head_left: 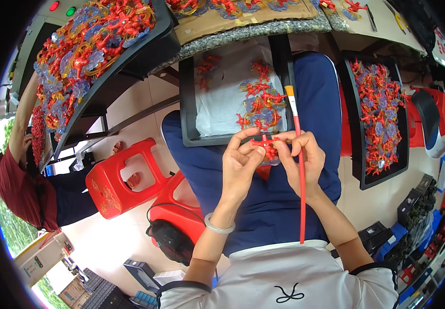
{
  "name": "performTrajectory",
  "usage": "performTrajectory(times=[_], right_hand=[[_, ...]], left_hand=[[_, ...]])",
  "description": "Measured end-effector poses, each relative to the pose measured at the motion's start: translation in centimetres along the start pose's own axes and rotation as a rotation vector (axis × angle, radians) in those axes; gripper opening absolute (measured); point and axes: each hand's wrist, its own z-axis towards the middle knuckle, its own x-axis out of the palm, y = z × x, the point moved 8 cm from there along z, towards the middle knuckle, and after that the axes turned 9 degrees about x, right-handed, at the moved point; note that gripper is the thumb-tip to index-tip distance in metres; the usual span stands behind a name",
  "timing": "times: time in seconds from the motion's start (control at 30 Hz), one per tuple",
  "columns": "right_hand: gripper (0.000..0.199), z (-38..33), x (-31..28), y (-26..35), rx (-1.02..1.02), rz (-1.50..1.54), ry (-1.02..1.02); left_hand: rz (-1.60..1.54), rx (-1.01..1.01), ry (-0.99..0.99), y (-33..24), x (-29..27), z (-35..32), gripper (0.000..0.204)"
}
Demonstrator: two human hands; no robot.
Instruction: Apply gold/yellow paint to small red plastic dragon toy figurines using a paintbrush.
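- Both hands meet over the lap, just below the near edge of the black tray [187, 103] that rests on the knees.
- Left hand [239, 167] is closed in a pinch, thumb and fingers curled around a small red figure [267, 147]; a pale bangle sits on that wrist.
- Right hand [305, 162] is closed too: its fingertips touch the same red figure from the other side, while the hand also grips a red-handled paintbrush [300, 175].
- Relative to the tray, the red figure hangs just in front of its lower rim, between the two hands and touching both; neither hand is clearly nearer.
- Long axis of the paintbrush runs almost straight up and down the picture: the pale bristle end points away from the body over the tray's right rim, and the handle end reaches back toward the white shirt.
- Inside the tray, on a white sheet, lie more red pieces with clear bluish parts [259, 105], just beyond the hands.
- Right of the tray stands a second black tray [359, 177] heaped with like pieces; left of it, a red stool [122, 177] on the floor.
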Motion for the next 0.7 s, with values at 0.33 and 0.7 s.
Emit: performTrajectory(times=[0.33,0.7], right_hand=[[0.026,-0.6,-1.0,0.5,-0.027,0.029,-0.131],[0.028,0.6,0.6,-1.9,0.335,0.342,-0.028]], left_hand=[[-0.095,-0.018,0.111,0.0,2.2,-1.1,0.047],[-0.162,-0.156,-0.011,1.1,0.1,-0.5,0.042]])
